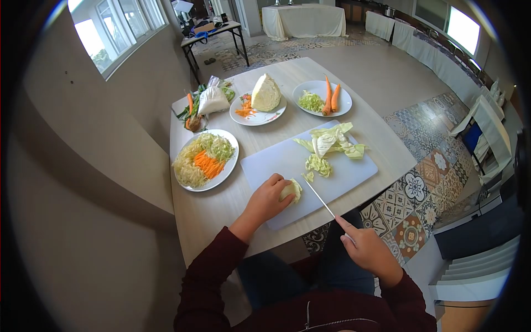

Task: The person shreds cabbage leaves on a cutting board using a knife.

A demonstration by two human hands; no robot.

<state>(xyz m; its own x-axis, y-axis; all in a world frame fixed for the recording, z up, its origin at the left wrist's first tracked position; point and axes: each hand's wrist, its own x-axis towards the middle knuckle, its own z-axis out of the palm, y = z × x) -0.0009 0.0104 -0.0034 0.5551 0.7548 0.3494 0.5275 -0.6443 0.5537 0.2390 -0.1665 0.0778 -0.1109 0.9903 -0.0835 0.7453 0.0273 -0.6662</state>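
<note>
Head view: shreds sit on a plate at left, seemingly to leave cutting room on the board. There, the left hand clasps a cabbage piece, apparently steadying it; farther right, the right hand grips the knife, index finger extended along it, likely for control.

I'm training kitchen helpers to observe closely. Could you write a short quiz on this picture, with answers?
1. What is the left hand holding on the chopping board?
2. True or false: the right hand grips the knife by its handle.
3. How many carrots lie on the plate with pale green shreds?

Key:
1. A piece of cabbage.
2. True.
3. Two.
</note>
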